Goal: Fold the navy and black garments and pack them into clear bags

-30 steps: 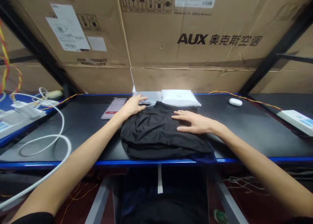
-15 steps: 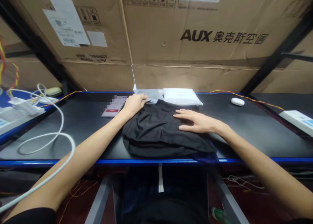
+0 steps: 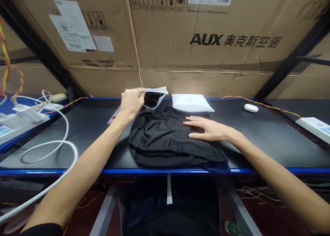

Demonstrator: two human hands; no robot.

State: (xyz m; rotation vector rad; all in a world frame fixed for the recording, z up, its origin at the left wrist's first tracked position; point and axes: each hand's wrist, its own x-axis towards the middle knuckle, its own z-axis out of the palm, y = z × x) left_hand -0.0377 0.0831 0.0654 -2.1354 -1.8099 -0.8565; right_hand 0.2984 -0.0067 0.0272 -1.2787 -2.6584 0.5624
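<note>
My left hand (image 3: pixel 132 101) pinches a thin, translucent plastic bag (image 3: pixel 156 90) by its left edge. The bag is lifted above the desk, just behind a heap of folded black fabric (image 3: pixel 162 139), and a dark area shows beneath its upper edge. On the right part of that fabric my right hand (image 3: pixel 207 128) lies flat, fingers spread. A phone (image 3: pixel 113 116) sits partly hidden behind my left wrist. Behind the fabric rests a white soft packet (image 3: pixel 192 102).
A cardboard box (image 3: pixel 165 53) walls off the back of the desk (image 3: pixel 273 143). A white earbud case (image 3: pixel 251 108) sits at right, near a power strip (image 3: pixel 314 128). A white cable (image 3: pixel 68 126) loops across the left side, beside chargers (image 3: pixel 28 113).
My left hand has risen and shifted slightly left, lifting the plastic bag off the desk. It now covers more of the phone. My right hand stays on the fabric.
</note>
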